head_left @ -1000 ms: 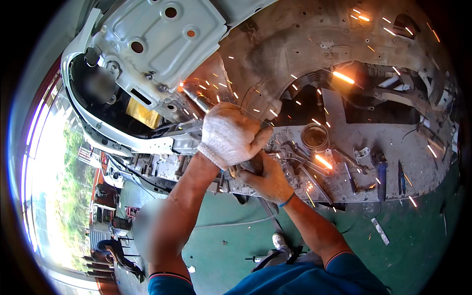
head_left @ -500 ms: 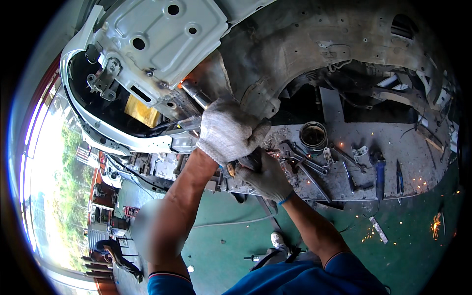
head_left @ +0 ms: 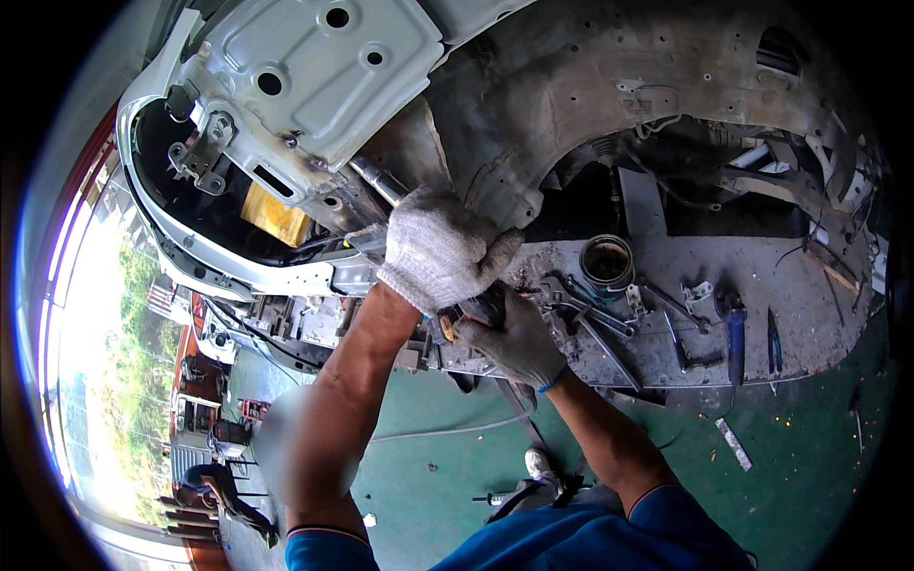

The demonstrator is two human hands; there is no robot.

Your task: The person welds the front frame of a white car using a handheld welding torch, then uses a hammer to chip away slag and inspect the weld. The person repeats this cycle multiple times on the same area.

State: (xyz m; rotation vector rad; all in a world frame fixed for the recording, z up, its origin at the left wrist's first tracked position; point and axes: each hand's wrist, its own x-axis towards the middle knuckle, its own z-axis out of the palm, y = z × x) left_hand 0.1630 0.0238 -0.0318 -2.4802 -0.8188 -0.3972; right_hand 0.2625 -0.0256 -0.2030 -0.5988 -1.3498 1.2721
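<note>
Both of my hands wear knitted gloves and are closed on one tool, a welding torch (head_left: 377, 179). My left hand (head_left: 443, 247) wraps over its front part, with the silver nozzle poking out beyond the knuckles. My right hand (head_left: 519, 340) grips the black handle just behind and to the right, and an orange piece shows by its thumb. The nozzle tip is at the lower edge of a pale grey car body panel (head_left: 319, 81), where it meets a scorched bare-metal panel (head_left: 405, 143). The exact contact at the tip is hard to make out.
A grey work surface (head_left: 666, 366) holds an open round can (head_left: 606, 265), several wrenches (head_left: 605, 319), a blue power tool (head_left: 734, 338) and pliers (head_left: 773, 341). A cable (head_left: 457, 431) and a metal strip (head_left: 733, 444) lie on the green floor. Another person (head_left: 224, 495) is far left.
The orange glow at the torch tip has gone out. The bright sparks over the work surface and floor have faded to a few specks. Both hands keep nearly the same place.
</note>
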